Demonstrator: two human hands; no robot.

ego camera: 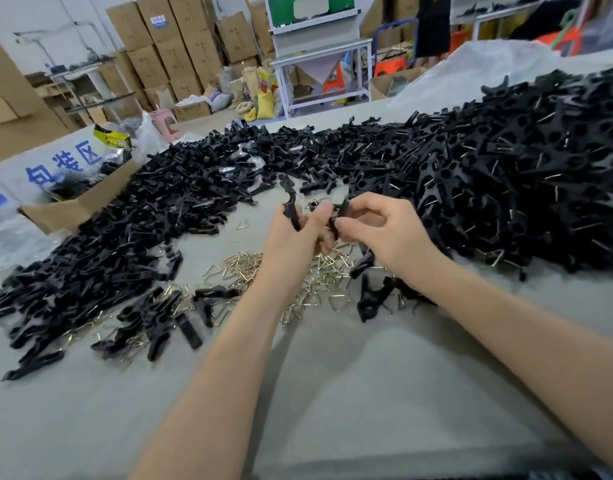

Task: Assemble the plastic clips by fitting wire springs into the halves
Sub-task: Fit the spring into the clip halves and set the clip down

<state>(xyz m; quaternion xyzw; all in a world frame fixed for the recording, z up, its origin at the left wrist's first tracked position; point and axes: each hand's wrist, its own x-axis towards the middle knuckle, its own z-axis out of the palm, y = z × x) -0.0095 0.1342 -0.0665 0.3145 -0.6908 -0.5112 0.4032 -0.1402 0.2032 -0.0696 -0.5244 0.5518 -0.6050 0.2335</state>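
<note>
My left hand [300, 233] grips a black plastic clip half [291, 207] that sticks up above its fingers. My right hand [374, 225] pinches a second black clip half [340, 216] between thumb and fingers, close against the left hand. Both hands hover above a scatter of brass-coloured wire springs [319, 271] on the grey table [333, 393]. A long heap of loose black halves [152, 216] runs to the left. A bigger heap of black clips with wire springs in them [506, 174] lies to the right. Whether a spring sits between the held halves is hidden.
A cardboard box [76, 206] with dark parts stands at the table's left edge, next to a white sign with blue characters [55, 164]. Several assembled clips [371, 299] lie under my right wrist. Stacked cartons [173, 53] and a metal bench [319, 57] stand behind.
</note>
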